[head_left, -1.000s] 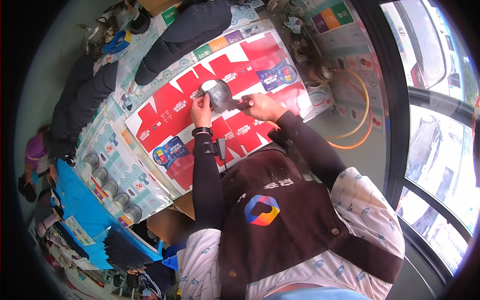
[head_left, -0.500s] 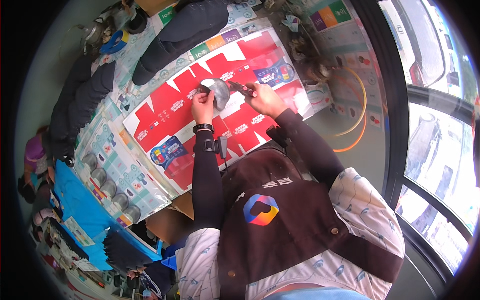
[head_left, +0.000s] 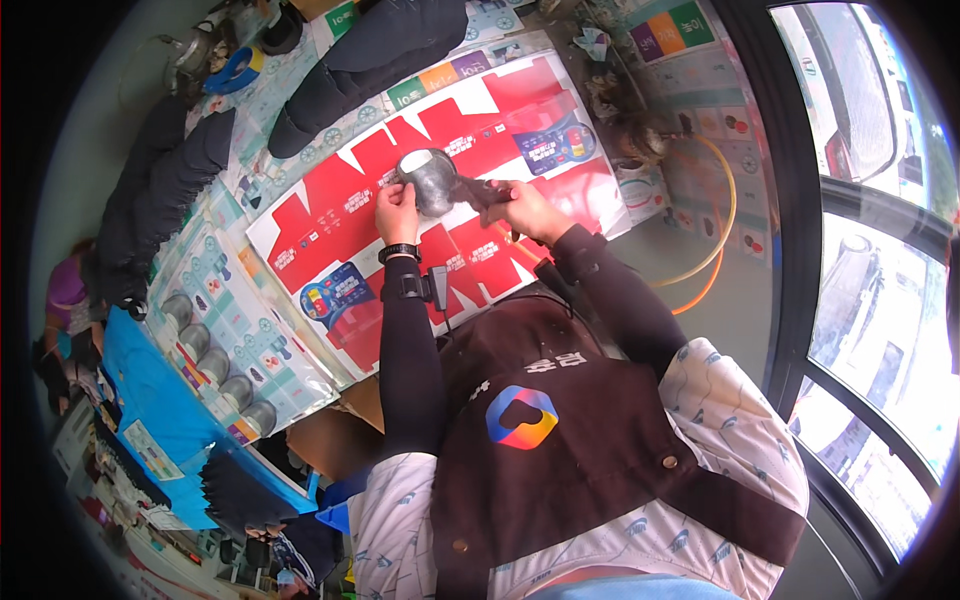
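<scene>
With thumb and fingers pinched on its near left edge, my left hand (head_left: 397, 214) holds a grey, shiny, rounded cup-like piece (head_left: 434, 192). A bright white oval shows at the top of that piece. My right hand (head_left: 530, 213) is closed around a dark hand tool (head_left: 480, 191), whose front end reaches the right side of the grey piece. Motion blurs the tool, so its exact kind is unclear. Both hands are above a flat red and white printed cardboard sheet (head_left: 330, 205).
Several similar grey pieces (head_left: 212, 366) stand in a row at the left table edge. Dark padded sleeve-like bundles (head_left: 360, 75) lie beyond the sheet. Yellow and orange hoses (head_left: 728, 215) loop at the right, beside a window frame (head_left: 800, 250). A blue cover (head_left: 160, 390) hangs at the left.
The grey piece has turned, showing its white oval more fully. My right hand has moved slightly down and right, and the tool, earlier showing red parts, now looks dark and touches the piece's side.
</scene>
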